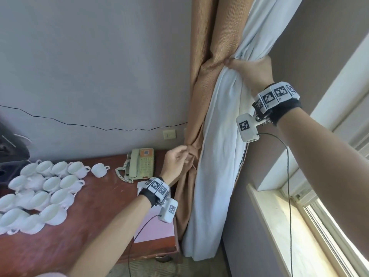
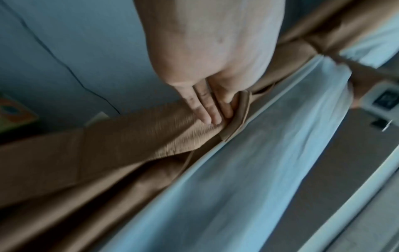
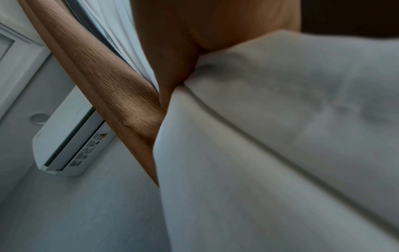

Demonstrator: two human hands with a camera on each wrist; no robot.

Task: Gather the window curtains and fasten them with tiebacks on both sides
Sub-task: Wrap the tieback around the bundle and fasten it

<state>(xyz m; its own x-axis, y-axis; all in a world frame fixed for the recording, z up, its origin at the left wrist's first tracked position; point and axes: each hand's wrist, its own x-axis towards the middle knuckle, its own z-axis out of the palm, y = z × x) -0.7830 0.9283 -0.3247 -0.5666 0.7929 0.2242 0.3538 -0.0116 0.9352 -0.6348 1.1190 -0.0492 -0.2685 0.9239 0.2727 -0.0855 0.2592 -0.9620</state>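
Note:
A tan curtain [image 1: 207, 92] and a white curtain [image 1: 221, 156] hang bunched together in the room's corner. My right hand [image 1: 241, 66] grips the bundle high up from the window side; its thumb lies across the front and its fingers are hidden behind the cloth. In the right wrist view the right hand [image 3: 172, 71] presses into the white curtain [image 3: 280, 136] beside the tan curtain [image 3: 121, 95]. Lower down, my left hand [image 1: 186, 155] pinches a narrow tan band [image 2: 241, 109], apparently the tieback, against the tan curtain [image 2: 129, 136]. Its fingers [image 2: 205, 110] lie along the fabric.
A red-brown desk [image 1: 89, 226] stands left of the curtains with several white cups [image 1: 44, 192], a telephone [image 1: 140, 164] and pink paper [image 1: 155, 228]. A window sill [image 1: 279, 226] runs along the right. An air conditioner [image 3: 71, 141] hangs on the wall.

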